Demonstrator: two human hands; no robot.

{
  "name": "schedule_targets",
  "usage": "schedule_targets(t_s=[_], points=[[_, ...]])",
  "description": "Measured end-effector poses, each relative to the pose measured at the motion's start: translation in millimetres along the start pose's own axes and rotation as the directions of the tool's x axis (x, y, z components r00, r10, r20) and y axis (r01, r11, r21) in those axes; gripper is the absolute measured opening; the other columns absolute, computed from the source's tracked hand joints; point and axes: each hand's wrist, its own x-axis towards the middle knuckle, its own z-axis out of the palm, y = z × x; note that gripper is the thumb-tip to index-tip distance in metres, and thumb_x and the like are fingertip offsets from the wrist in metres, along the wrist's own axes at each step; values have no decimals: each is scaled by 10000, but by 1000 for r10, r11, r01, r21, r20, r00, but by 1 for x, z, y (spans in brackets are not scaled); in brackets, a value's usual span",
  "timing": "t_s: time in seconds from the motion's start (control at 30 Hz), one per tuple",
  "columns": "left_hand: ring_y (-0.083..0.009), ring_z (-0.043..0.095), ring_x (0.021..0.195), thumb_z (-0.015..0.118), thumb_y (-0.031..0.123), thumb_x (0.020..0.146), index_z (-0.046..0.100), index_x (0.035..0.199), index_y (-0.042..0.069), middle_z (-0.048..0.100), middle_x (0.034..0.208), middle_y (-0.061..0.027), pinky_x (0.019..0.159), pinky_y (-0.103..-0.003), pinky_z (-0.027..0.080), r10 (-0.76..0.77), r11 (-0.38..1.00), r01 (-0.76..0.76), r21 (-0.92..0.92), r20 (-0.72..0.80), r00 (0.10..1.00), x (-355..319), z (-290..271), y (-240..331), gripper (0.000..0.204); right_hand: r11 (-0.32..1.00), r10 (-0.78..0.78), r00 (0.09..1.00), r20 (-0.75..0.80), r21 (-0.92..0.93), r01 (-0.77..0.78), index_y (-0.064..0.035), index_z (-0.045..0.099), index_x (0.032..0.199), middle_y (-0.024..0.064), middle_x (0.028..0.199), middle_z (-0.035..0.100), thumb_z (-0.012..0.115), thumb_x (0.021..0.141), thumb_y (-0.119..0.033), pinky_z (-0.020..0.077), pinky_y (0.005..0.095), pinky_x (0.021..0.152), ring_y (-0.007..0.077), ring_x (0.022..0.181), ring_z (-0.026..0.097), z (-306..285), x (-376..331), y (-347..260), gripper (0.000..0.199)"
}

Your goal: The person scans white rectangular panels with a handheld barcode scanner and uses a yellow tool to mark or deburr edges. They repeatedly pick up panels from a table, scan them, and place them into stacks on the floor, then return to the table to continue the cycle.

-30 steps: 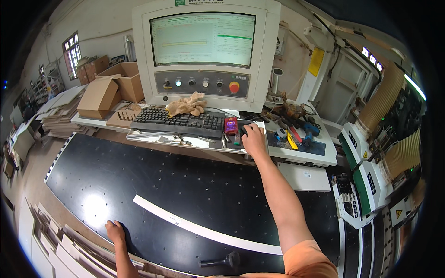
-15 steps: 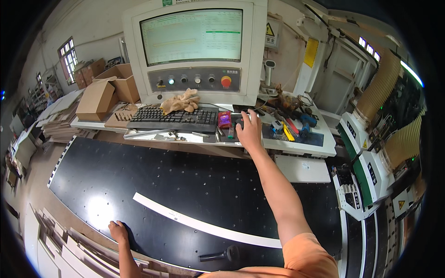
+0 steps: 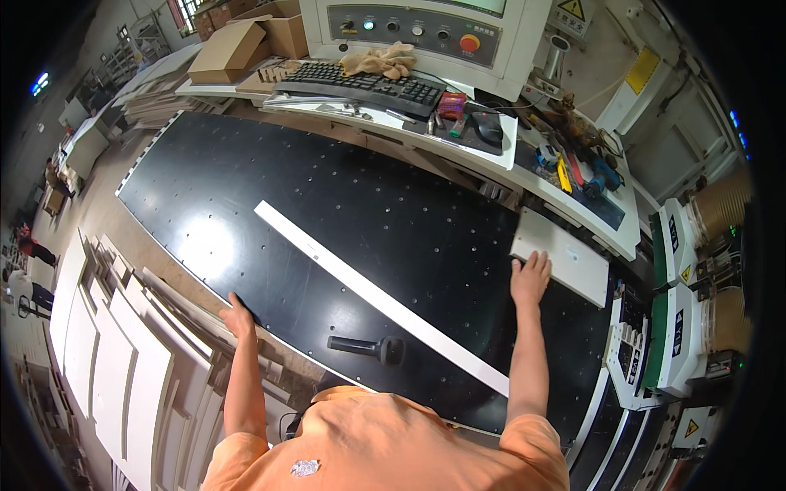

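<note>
My right hand rests with fingers stretched out on the near left corner of a white rectangular panel, which lies at the right of the black worktable. At the table's near left edge, my left hand leans with its fingers apart, holding nothing. A long, narrow white strip runs diagonally across the tabletop between my hands. Closer to my body lies a black handheld scanner, handle pointing left.
Beyond the table stands a control console with a keyboard, work gloves and mouse. Tools, including a blue drill, lie right of it. Machine heads border the right side. White boards are stacked at left.
My right hand has left the mouse and come down toward me onto the white panel. My left hand stays at the table edge. The view has tilted downward.
</note>
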Motion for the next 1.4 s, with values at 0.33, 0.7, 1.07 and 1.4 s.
schedule_targets(t_s=[0.33, 0.7, 1.07, 1.4], points=[[-482, 626, 1020, 446, 568, 950, 650, 1045, -184, 661, 1070, -357, 945, -520, 447, 60, 997, -61, 41, 38, 997, 40, 18, -2, 785, 972, -217, 971, 101, 115, 206, -13, 544, 1332, 206, 1370, 508, 630, 918, -341, 400, 508, 1003, 381, 1228, 481, -71, -77, -92, 535], [-496, 612, 1041, 416, 660, 930, 664, 1024, -188, 654, 1071, -366, 960, -527, 445, 133, 981, -147, 124, 113, 985, 69, 29, -14, 889, 663, -509, 858, 71, 668, 338, 28, 483, 1377, 212, 1408, 445, 652, 918, -373, 358, 473, 1093, 384, 1312, 409, -105, -145, -130, 632], [-484, 621, 1050, 460, 648, 919, 667, 1040, -183, 658, 1088, -354, 967, -515, 456, 100, 988, -103, 116, 32, 994, 70, 35, -13, 865, 662, -532, 840, -106, 568, 490, -30, 589, 1191, 89, 1108, 564, 746, 793, -204, 480, 390, 868, 266, 1046, 531, -82, -173, -156, 462], [-490, 642, 1005, 442, 686, 905, 661, 1037, -170, 660, 1056, -362, 943, -511, 483, 113, 991, -114, 75, 20, 993, 55, 23, -9, 894, 698, -444, 867, -226, 521, 492, -6, 627, 1210, 81, 1042, 661, 715, 815, -151, 459, 397, 874, 245, 982, 584, -107, -142, -119, 430]])
